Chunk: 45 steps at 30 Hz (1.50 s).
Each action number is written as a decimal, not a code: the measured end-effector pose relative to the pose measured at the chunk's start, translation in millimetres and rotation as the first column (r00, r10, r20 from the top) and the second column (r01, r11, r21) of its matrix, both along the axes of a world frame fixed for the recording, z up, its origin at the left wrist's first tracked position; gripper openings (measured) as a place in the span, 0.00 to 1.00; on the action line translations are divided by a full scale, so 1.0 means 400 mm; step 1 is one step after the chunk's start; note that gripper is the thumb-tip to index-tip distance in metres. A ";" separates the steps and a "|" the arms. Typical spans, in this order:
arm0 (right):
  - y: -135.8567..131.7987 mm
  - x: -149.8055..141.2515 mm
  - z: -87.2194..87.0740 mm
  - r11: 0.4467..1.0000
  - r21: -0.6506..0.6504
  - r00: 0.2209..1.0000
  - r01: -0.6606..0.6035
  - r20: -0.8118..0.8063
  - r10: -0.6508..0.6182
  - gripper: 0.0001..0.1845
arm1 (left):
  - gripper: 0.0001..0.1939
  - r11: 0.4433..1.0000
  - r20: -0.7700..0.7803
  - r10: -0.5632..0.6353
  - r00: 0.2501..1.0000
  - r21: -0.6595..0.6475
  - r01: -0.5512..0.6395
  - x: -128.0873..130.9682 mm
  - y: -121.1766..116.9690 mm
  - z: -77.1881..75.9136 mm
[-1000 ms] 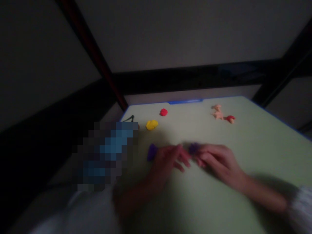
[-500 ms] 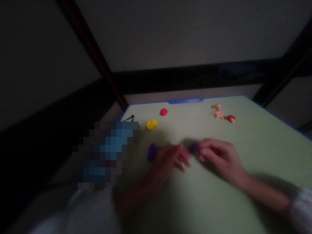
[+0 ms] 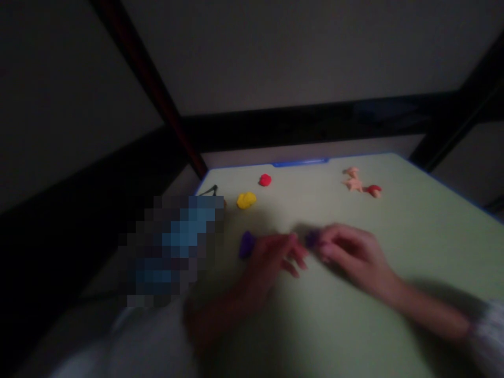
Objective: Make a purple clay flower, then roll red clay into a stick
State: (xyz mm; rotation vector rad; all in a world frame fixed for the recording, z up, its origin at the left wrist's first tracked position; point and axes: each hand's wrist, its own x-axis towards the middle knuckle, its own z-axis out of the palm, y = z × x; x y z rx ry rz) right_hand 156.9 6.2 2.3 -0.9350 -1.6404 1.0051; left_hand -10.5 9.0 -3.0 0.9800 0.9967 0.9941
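My right hand [image 3: 354,254] has its fingertips pinched at the edge of a small purple piece of modelling clay [image 3: 312,239], low over the table. Across from it, my left hand [image 3: 273,257] holds nothing that I can see, its fingers loosely curled and apart. Partly behind the left hand lies a larger purple lump of clay [image 3: 247,245]. Farther back are a yellow lump [image 3: 246,200] and a small red lump [image 3: 265,180]. The picture is dim and blurred, so fine detail of the clay is lost.
Several small shaped figures, among them a peach star-like one [image 3: 354,184] and a red-topped one [image 3: 373,190], sit at the back right of the pale table [image 3: 394,236]. Blue trim [image 3: 301,163] edges its far side. A pixelated blue patch [image 3: 185,231] covers the left edge.
Both hands stay in almost the same place, the right still at the small purple piece. The view has shifted very slightly.
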 end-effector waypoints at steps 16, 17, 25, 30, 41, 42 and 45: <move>0.005 0.005 -0.011 0.955 0.290 0.998 -0.053 0.054 0.039 0.05 | 0.10 0.972 0.041 -0.228 0.973 0.060 0.225 0.000 -0.007 0.011; 0.004 0.002 -0.013 0.953 0.299 0.997 -0.056 0.058 0.041 0.04 | 0.10 0.966 0.029 -0.249 0.968 0.072 0.247 0.000 -0.007 0.011; -0.002 -0.009 -0.017 0.943 0.330 0.995 -0.052 0.093 0.022 0.08 | 0.09 0.953 -0.063 -0.275 0.959 0.110 0.281 -0.002 0.000 0.002; 0.007 0.002 -0.020 0.965 0.262 0.999 -0.023 0.036 0.013 0.17 | 0.09 0.976 0.057 -0.209 0.976 0.067 0.205 -0.004 0.002 -0.007; -0.006 -0.003 -0.010 0.961 0.260 0.995 -0.095 0.045 0.086 0.14 | 0.08 0.960 0.068 -0.273 0.960 0.087 0.267 -0.001 0.003 0.004; -0.005 -0.004 -0.009 0.971 0.219 0.995 -0.100 0.030 0.096 0.11 | 0.08 0.963 0.052 -0.260 0.964 0.087 0.255 -0.002 0.004 -0.001; -0.003 -0.005 -0.007 0.991 0.045 0.992 -0.122 -0.037 0.124 0.07 | 0.12 0.971 -0.005 -0.228 0.974 0.079 0.227 -0.007 0.007 -0.024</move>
